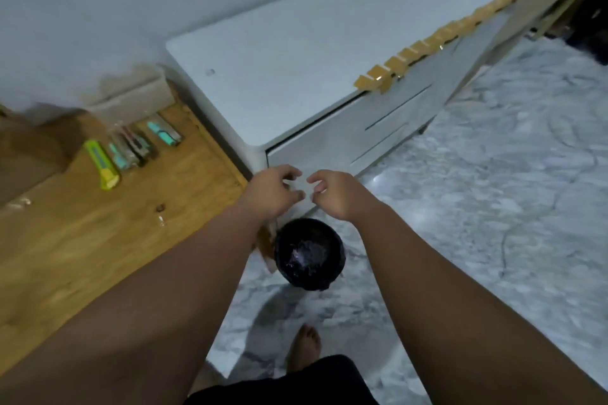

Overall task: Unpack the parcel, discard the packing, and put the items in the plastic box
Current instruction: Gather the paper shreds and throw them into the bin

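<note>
My left hand (273, 191) and my right hand (335, 194) are held out side by side above a round black bin (339, 250) lined with a dark bag, which stands on the floor. The fingers of both hands are curled and apart, and I see nothing between them. A brown scrap of packing (265, 240) shows just under my left wrist, beside the bin's left rim. On the wooden table (98, 240) lie a yellow-green utility knife (102, 161) and several small teal-and-dark packaged items (131, 148). Behind them is a blurred clear plastic box (131, 102). A brown cardboard parcel (29, 148) sits at the far left.
A white drawer cabinet (296, 43) stands right of the table, with a row of tan pieces (437, 36) along its front edge. Grey marble floor (493, 174) stretches to the right. My bare foot (304, 345) is on the floor below the bin.
</note>
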